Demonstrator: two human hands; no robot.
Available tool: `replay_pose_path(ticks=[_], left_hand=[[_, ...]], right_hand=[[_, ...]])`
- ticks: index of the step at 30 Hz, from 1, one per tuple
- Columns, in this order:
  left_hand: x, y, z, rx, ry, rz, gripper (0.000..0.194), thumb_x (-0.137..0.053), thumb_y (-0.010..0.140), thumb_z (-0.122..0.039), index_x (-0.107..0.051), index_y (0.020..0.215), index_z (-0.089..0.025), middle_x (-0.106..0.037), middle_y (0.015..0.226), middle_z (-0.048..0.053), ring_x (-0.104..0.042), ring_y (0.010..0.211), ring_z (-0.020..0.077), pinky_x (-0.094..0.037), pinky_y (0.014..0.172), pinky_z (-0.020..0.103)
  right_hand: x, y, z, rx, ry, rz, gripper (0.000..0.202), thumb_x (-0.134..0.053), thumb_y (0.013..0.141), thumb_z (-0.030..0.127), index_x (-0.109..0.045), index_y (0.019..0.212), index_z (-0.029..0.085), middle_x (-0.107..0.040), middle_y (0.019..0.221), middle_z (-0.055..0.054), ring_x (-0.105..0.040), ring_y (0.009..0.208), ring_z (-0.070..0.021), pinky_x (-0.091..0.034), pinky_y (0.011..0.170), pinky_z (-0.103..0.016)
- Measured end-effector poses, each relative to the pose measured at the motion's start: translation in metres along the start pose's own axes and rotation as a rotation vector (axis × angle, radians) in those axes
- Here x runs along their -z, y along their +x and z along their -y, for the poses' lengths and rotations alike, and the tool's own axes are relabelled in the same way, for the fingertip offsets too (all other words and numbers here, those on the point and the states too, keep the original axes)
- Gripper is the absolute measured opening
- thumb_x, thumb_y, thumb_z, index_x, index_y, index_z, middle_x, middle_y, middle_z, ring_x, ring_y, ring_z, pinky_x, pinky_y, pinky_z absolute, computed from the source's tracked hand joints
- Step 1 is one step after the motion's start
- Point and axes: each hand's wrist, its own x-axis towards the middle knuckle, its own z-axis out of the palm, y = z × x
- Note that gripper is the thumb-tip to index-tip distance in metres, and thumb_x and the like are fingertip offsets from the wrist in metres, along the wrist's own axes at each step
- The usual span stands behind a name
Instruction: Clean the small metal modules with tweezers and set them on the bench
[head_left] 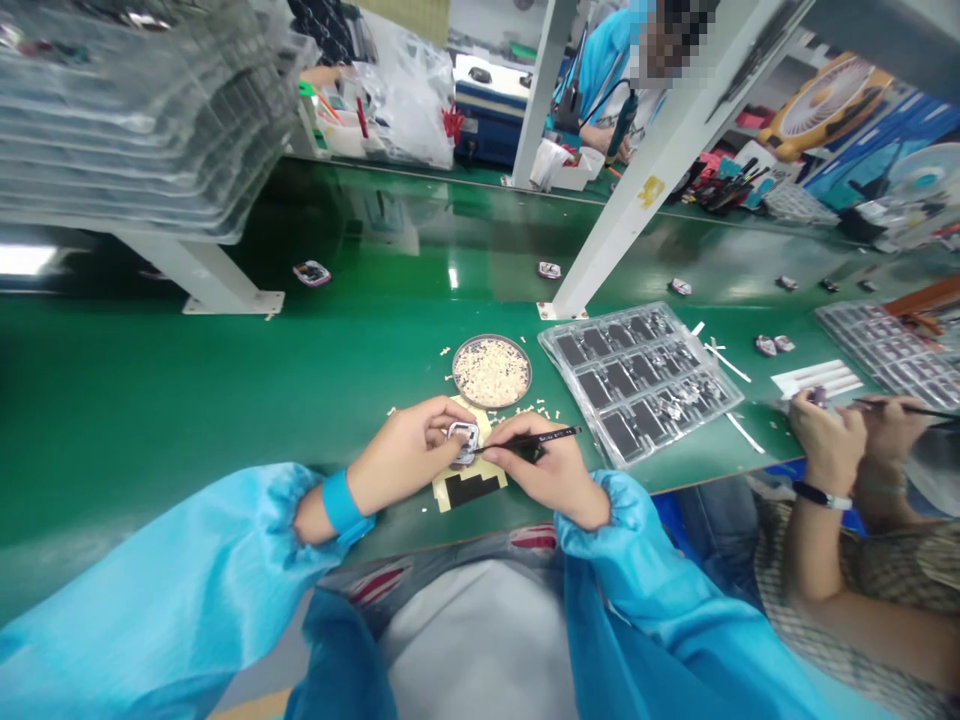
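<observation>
My left hand (416,445) is closed around a small rounded-square device housing (463,440), its pale rim and dark inside facing up. In my right hand (547,465) is a pair of black tweezers (536,439), held like a pen. The tweezers' tip reaches the right edge of the housing; whether it grips a part is too small to tell. Beneath both hands lies a pale yellow sheet (444,497) with a black adhesive piece (472,488) on it. Just beyond, a round dish (491,370) holds many tiny cream-coloured parts, some scattered around it.
A clear compartment tray (637,385) with black rectangular pieces lies to the right. Similar housings (312,273) sit along the bench's far strip. Metal posts (585,270) rise from the green bench. Stacked plastic trays (135,130) stand far left. A co-worker's hands (829,440) work at right.
</observation>
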Motion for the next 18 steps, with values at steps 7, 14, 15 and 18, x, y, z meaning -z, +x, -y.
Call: replay_pose_path(ticks=[7, 14, 15, 18], left_hand=[[0.002, 0.001, 0.001, -0.019, 0.028, 0.021, 0.02, -0.065, 0.084, -0.025, -0.064, 0.102, -0.017, -0.076, 0.095, 0.007, -0.073, 0.076, 0.0188, -0.059, 0.068, 0.028], [0.003, -0.002, -0.008, -0.011, -0.127, 0.026, 0.036, -0.077, 0.08, -0.04, -0.067, 0.105, -0.017, -0.077, 0.097, 0.009, -0.075, 0.085, 0.0226, -0.062, 0.077, 0.032], [0.004, -0.002, -0.009, -0.006, -0.146, 0.028, 0.04, -0.079, 0.079, -0.042, -0.067, 0.107, -0.017, -0.077, 0.097, 0.01, -0.075, 0.086, 0.0235, -0.062, 0.079, 0.033], [0.006, -0.003, -0.013, 0.024, -0.186, 0.046, 0.048, -0.082, 0.076, -0.045, -0.068, 0.113, -0.018, -0.077, 0.102, 0.011, -0.074, 0.09, 0.0244, -0.062, 0.08, 0.033]], right_hand=[[0.0, 0.003, -0.002, -0.108, 0.1, 0.019, 0.018, -0.079, 0.083, 0.034, -0.069, 0.088, 0.02, -0.075, 0.09, -0.005, -0.071, 0.088, -0.0197, -0.057, 0.087, -0.036], [0.005, 0.0, 0.003, -0.203, 0.461, 0.034, 0.034, -0.085, 0.075, 0.042, -0.06, 0.08, 0.019, -0.075, 0.088, -0.006, -0.073, 0.084, -0.0188, -0.06, 0.081, -0.036], [0.008, -0.002, 0.006, -0.214, 0.485, 0.043, 0.037, -0.085, 0.073, 0.045, -0.059, 0.08, 0.019, -0.075, 0.087, -0.005, -0.073, 0.082, -0.018, -0.06, 0.078, -0.034], [0.028, -0.004, 0.017, -0.219, 0.501, 0.137, 0.04, -0.08, 0.077, 0.052, -0.056, 0.083, 0.02, -0.075, 0.086, -0.005, -0.072, 0.078, -0.0171, -0.06, 0.074, -0.033]])
